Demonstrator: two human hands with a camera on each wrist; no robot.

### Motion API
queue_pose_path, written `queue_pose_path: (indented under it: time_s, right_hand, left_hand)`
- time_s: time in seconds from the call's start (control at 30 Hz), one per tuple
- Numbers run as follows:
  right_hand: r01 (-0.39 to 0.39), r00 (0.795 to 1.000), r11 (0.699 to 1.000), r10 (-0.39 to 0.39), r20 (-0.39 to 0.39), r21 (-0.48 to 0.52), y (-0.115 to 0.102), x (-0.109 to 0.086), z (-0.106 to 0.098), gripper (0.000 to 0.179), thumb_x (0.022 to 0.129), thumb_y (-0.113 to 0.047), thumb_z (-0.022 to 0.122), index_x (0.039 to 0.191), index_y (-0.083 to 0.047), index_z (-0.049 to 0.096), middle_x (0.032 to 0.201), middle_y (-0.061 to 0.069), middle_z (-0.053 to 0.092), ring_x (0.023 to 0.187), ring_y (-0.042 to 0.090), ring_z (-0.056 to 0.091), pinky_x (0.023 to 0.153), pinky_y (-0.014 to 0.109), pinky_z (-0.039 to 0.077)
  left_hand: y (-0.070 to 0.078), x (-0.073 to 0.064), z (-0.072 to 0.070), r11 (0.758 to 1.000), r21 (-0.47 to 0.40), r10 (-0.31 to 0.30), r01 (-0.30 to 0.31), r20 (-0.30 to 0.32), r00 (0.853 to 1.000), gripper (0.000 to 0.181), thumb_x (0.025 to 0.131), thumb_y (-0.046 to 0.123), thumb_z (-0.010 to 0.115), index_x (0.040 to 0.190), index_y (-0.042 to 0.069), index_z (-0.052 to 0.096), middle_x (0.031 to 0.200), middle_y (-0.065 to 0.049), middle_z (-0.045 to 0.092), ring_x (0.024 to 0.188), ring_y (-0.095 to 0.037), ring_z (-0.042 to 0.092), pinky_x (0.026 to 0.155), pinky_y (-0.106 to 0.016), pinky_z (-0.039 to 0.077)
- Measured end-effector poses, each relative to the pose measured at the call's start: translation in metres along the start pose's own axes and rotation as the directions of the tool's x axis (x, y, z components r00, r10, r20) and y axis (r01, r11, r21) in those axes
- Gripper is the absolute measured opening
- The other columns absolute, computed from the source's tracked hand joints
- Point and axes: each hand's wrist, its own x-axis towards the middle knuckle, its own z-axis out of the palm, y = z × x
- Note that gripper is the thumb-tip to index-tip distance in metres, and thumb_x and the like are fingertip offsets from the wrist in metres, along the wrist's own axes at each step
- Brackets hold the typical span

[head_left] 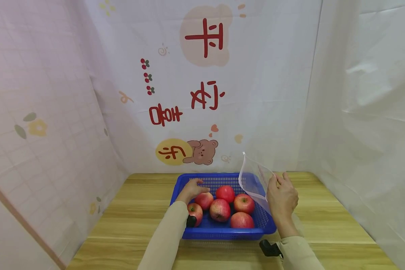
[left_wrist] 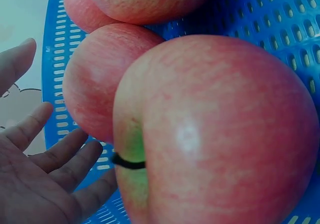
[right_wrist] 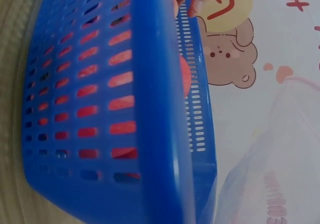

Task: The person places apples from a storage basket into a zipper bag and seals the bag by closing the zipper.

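Several red apples [head_left: 220, 210] lie in a blue plastic basket [head_left: 222, 235] with slotted sides. My left hand [head_left: 191, 190] reaches over the basket's left back part, next to an apple [head_left: 204, 201]. In the left wrist view its fingers [left_wrist: 75, 171] are spread, and a large apple [left_wrist: 220, 124] with a dark stem fills the foreground. Beyond the basket's right side, my right hand [head_left: 282, 197] pinches the edge of a clear zip bag [head_left: 256, 179], whose mouth gapes toward the basket. The bag [right_wrist: 265, 174] also shows in the right wrist view; the right hand is outside that view.
The basket stands on a wood-grain table [head_left: 128, 221]. White curtains [head_left: 273, 93] with red characters and a cartoon bear [head_left: 202, 153] enclose the table at the back and sides. Black wrist devices [head_left: 269, 248] sit at both sleeves.
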Motion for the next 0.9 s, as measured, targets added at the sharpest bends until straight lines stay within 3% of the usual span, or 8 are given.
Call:
queue_pose_path:
  time_s: [0.57, 0.9]
  right_hand:
    - [-0.022, 0.997, 1.0, 0.023, -0.076, 0.02, -0.004, -0.007, 0.001, 0.033, 0.095, -0.022, 0.053, 0.108, -0.002, 0.076, 0.132, 0.021, 0.06, 0.115, 0.051, 0.057, 0.089, 0.063, 0.044]
    - [-0.038, 0.997, 0.999, 0.04, -0.072, 0.035, -0.004, -0.008, -0.001, 0.034, 0.096, -0.024, 0.054, 0.109, -0.001, 0.076, 0.133, 0.021, 0.06, 0.118, 0.048, 0.056, 0.093, 0.063, 0.043]
  left_hand:
    - [-0.01, 0.008, 0.001, 1.0, 0.019, -0.024, 0.023, 0.021, 0.999, 0.066, 0.081, 0.023, 0.08, 0.135, -0.003, 0.053, 0.137, -0.023, 0.052, 0.125, -0.039, 0.049, 0.108, -0.052, 0.037]
    - [-0.011, 0.008, 0.004, 0.987, 0.154, -0.052, 0.041, 0.072, 0.996, 0.068, 0.081, 0.025, 0.078, 0.137, -0.005, 0.052, 0.137, -0.023, 0.053, 0.129, -0.039, 0.048, 0.109, -0.05, 0.036]
